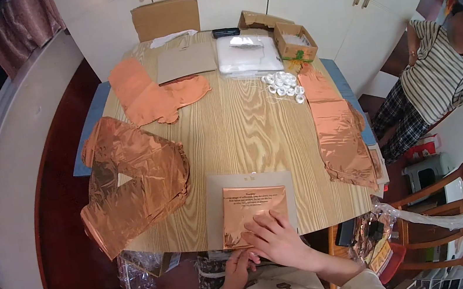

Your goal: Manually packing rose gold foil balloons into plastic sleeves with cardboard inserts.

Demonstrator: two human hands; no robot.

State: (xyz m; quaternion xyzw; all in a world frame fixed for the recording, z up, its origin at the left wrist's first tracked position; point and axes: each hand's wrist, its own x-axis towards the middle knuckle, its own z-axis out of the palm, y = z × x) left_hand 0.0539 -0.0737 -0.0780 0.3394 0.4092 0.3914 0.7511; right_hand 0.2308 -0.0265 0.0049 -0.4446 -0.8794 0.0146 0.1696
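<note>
A copper-coloured foil balloon (255, 209), folded into a flat square, lies on a grey-beige card (214, 206) at the table's front edge. Dark print runs across the upper part of the foil. My right hand (277, 238) rests on the lower right of the foil, fingers stretched out and slightly apart. Close to the card's lower edge, my left hand (240, 270) has its fingers curled together. What they hold, if anything, is hidden.
Flat copper foil balloons lie left (143, 186), far left (139, 95) and right (335, 124) on the wooden table (240, 125). Behind are white ribbon rolls (283, 84), clear plastic bags (249, 56), a small carton (296, 44) and a card (184, 62). A person (434, 69) stands right, holding a chair (438, 222).
</note>
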